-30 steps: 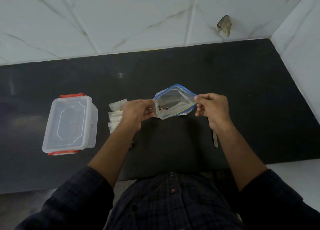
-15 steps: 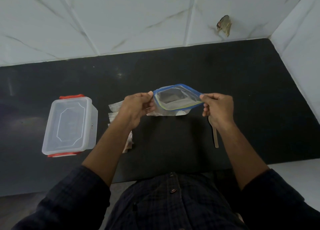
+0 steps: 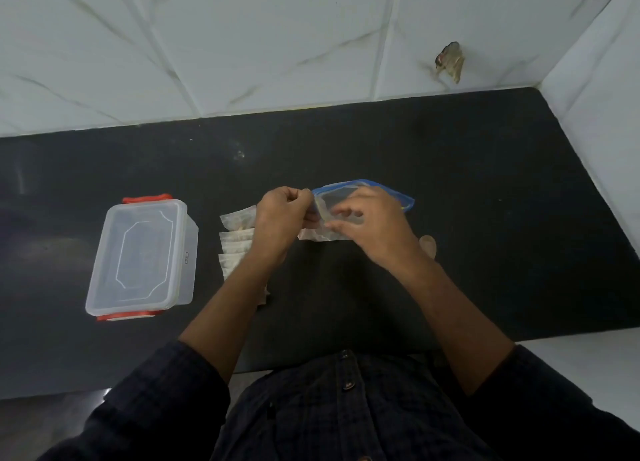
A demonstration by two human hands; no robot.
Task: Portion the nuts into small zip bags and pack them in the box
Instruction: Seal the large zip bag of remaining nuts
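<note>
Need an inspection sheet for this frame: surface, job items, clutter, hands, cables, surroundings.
Surface: black countertop, dark and smooth.
Job's things: blue-rimmed zip bag held open above the counter; small zip bags stacked beside the left wrist; clear box, lid on, red clips, far left.
Clutter: wooden spoon, mostly hidden by the right wrist.
Grips: left hand pinches the bag's mouth; right hand has fingers in the bag's mouth.
Cables: nothing seen.
Surroundings: white marble wall tiles; chipped spot on the wall.
</note>
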